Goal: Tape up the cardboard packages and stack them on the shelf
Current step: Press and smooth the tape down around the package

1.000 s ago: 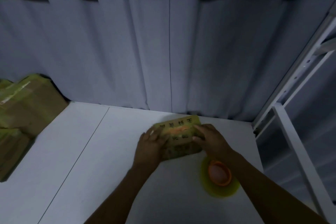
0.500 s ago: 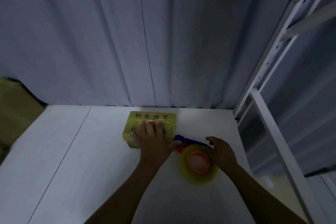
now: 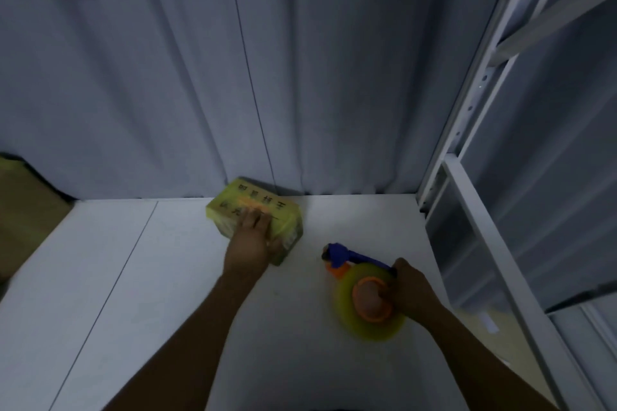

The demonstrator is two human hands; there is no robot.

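The left hand (image 3: 251,245) lays straight fingers (image 3: 257,219) flat on the box (image 3: 261,198), pinning it to the shelf (image 3: 167,277), while the right hand (image 3: 412,293), blurred, seems to curl its fingers round the tape dispenser (image 3: 367,307).

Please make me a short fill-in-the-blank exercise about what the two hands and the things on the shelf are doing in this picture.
1. The package, wrapped in ___ tape, lies under the left hand.
2. The right hand grips the tape dispenser, whose handle is ___.
3. On the white shelf, the package lies to the ___ of the tape dispenser.

Missing words: yellow; blue; left.
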